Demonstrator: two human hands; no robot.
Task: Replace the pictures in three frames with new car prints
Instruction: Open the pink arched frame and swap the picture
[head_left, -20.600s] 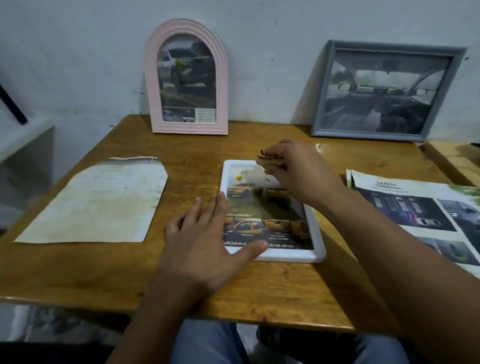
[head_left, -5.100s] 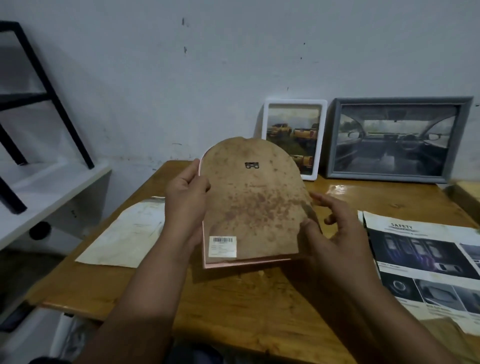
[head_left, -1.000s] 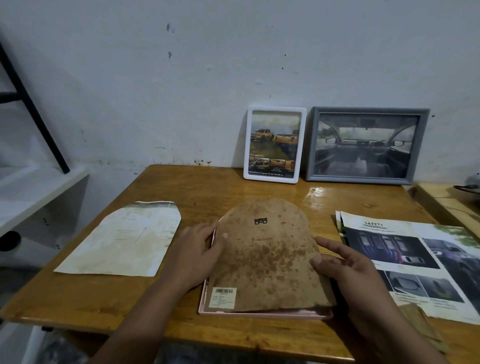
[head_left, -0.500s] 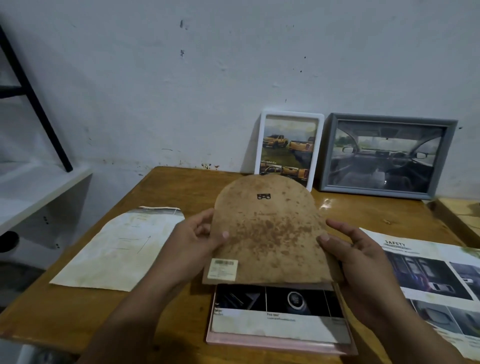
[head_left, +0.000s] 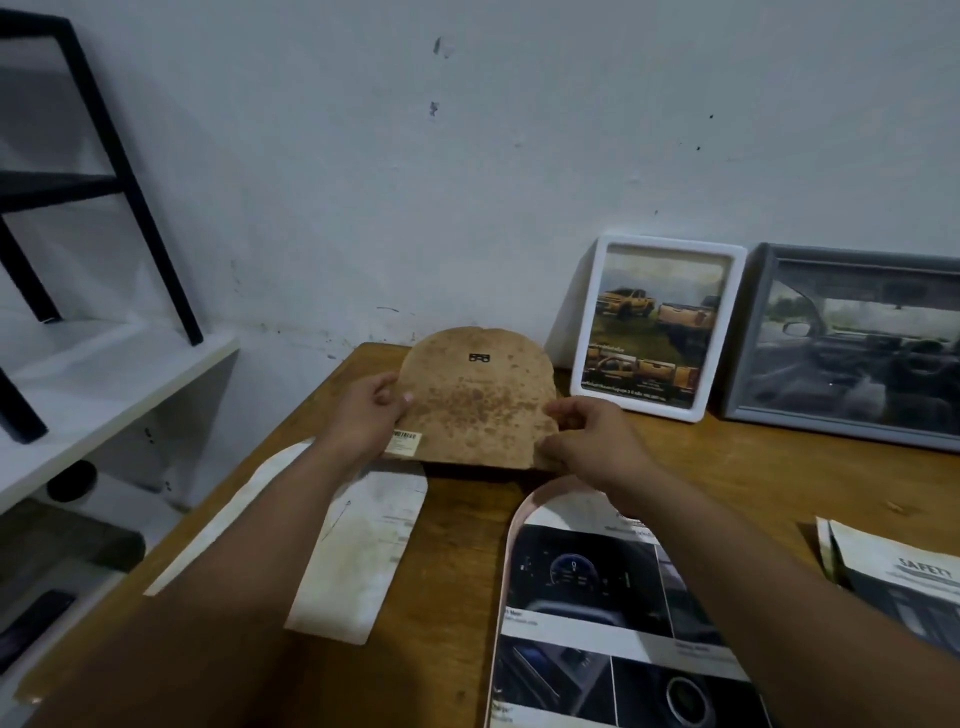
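Note:
Both my hands hold the brown arched backing board (head_left: 480, 402) above the table's far part. My left hand (head_left: 363, 415) grips its left edge and my right hand (head_left: 592, 439) pinches its lower right corner. The pink arched frame (head_left: 511, 530) lies face down in front of me with a dark car-interior print (head_left: 587, 587) lying in it. A white frame (head_left: 657, 327) with a yellow-pickup print and a grey frame (head_left: 852, 348) with a dashboard picture lean against the wall.
A stained arch-shaped sheet (head_left: 358, 551) lies on the wooden table (head_left: 457, 571) under my left forearm. Brochure pages marked SAFETY (head_left: 904, 577) lie at the right. A white shelf (head_left: 98, 384) with black metal legs (head_left: 130, 171) stands to the left.
I lifted the backing board off the pink frame and carried it away toward the wall, uncovering the print in the frame. The view has turned left.

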